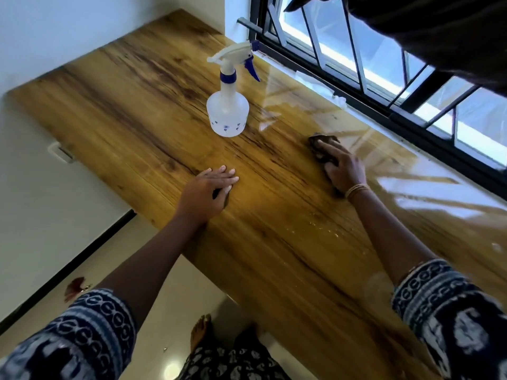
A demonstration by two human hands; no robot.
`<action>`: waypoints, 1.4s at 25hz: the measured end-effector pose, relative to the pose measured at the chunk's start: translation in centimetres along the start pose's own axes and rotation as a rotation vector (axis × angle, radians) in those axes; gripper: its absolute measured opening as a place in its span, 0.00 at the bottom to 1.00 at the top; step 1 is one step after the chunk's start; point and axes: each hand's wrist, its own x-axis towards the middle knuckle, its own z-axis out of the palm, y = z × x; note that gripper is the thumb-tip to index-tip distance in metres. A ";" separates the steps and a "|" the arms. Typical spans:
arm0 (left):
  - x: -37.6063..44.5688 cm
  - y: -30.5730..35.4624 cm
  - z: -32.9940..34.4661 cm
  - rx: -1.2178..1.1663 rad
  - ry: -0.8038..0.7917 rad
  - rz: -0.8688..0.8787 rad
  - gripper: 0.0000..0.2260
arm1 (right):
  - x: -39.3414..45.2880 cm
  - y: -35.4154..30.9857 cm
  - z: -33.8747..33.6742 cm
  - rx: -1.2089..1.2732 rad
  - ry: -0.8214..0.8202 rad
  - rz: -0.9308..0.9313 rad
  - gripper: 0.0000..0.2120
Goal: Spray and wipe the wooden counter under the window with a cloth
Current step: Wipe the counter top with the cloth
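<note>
The wooden counter (142, 105) runs under the black-framed window (370, 67). A white spray bottle (227, 108) with a blue trigger stands upright on it, left of the middle. My right hand (343, 168) presses a dark brown cloth (319, 145) flat on the wood near the window side; the fingers lie over the cloth and hide most of it. My left hand (211, 187) rests flat on the counter near its front edge, fingers straight, holding nothing. Small droplets lie on the wood below my right forearm.
White walls meet the counter at the far left end. A white cabinet front with a handle (61, 153) sits below the counter. Dark fabric (439, 31) hangs over the window at top right. My bare foot (200, 330) stands on the tiled floor.
</note>
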 end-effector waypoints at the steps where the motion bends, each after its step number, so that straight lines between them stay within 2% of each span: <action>1: 0.1 0.0 0.0 0.018 -0.015 0.003 0.15 | -1.0 -0.8 0.9 -0.043 -0.004 -0.109 0.29; 3: 0.2 0.0 -0.1 0.063 -0.055 0.013 0.16 | -4.6 -3.2 2.7 0.004 -0.047 -0.280 0.29; 8: 0.4 0.2 -0.7 0.194 -0.197 0.068 0.20 | -12.7 -8.5 4.9 0.116 -0.221 -0.424 0.30; 10: 0.1 0.0 -1.1 0.253 -0.286 0.093 0.21 | -12.5 -7.6 3.3 0.288 -0.169 -0.309 0.29; 13: -1.6 -1.0 -2.1 0.309 -0.340 0.102 0.22 | -11.1 -2.0 -1.1 0.503 0.189 -0.003 0.26; 15: -3.2 -1.7 -2.8 0.366 -0.324 0.132 0.24 | -11.6 3.3 -2.9 0.454 0.341 0.301 0.25; 17: -4.4 -2.1 -3.2 0.419 -0.293 0.141 0.25 | -12.7 6.0 -2.9 0.297 0.295 0.506 0.26; 19: -4.8 -2.0 -3.2 0.445 -0.267 0.110 0.24 | -13.6 4.8 -1.0 0.205 0.213 0.438 0.29; 22: -4.8 -1.7 -3.0 0.440 -0.261 0.102 0.24 | -15.1 -2.4 2.8 0.091 0.092 0.152 0.29; 24: -4.8 -1.7 -3.2 0.449 -0.272 0.102 0.25 | -16.5 -7.6 4.7 0.130 0.046 -0.027 0.28; 26: -4.8 -1.7 -3.2 0.440 -0.279 0.106 0.25 | -18.5 -11.1 6.3 0.156 -0.082 -0.177 0.28; 28: -4.9 -1.6 -3.5 0.331 -0.275 0.110 0.26 | -20.0 -12.7 6.8 0.241 -0.198 -0.241 0.28; 29: -4.7 -1.6 -4.0 0.240 -0.258 0.104 0.26 | -19.9 -13.0 6.3 0.329 -0.174 -0.208 0.27; 32: -4.2 -2.4 -6.4 0.151 -0.146 0.069 0.25 | -15.4 -10.0 4.2 0.500 0.135 0.091 0.25; 33: -4.3 -3.1 -7.1 0.163 -0.128 0.055 0.26 | -13.6 -8.7 3.4 0.495 0.180 0.189 0.25; 35: -5.3 -4.6 -8.0 0.197 -0.134 0.030 0.27 | -11.5 -7.4 3.1 0.334 0.127 0.277 0.27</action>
